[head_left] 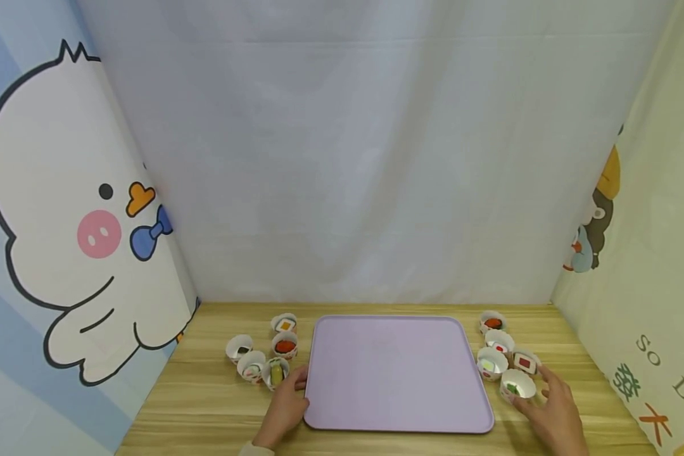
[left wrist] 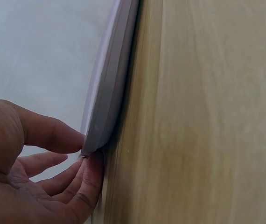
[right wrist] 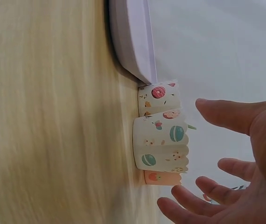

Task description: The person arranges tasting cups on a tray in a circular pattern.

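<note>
A lilac rectangular tray (head_left: pixel 399 373) lies flat on the table. My left hand (head_left: pixel 285 405) is at its left edge; in the left wrist view, the thumb and fingertips (left wrist: pixel 93 163) grip the tray's rim (left wrist: pixel 106 102). To the right of the tray, my right hand (head_left: pixel 553 411) is spread beside a white scalloped paper cup (head_left: pixel 517 385) with a small green piece inside. In the right wrist view, thumb and fingers stand apart near that patterned cup (right wrist: pixel 161 142), holding nothing. A cup with a white-and-red piece (head_left: pixel 526 361) is close to the right fingertips.
Several more paper cups with small toy-food pieces stand right of the tray, including one with a red piece (head_left: pixel 493 323). Another group stands left, among them a cup with a green piece (head_left: pixel 276 373). A white curtain (head_left: pixel 342 158) hangs behind the wooden table (head_left: pixel 205 405).
</note>
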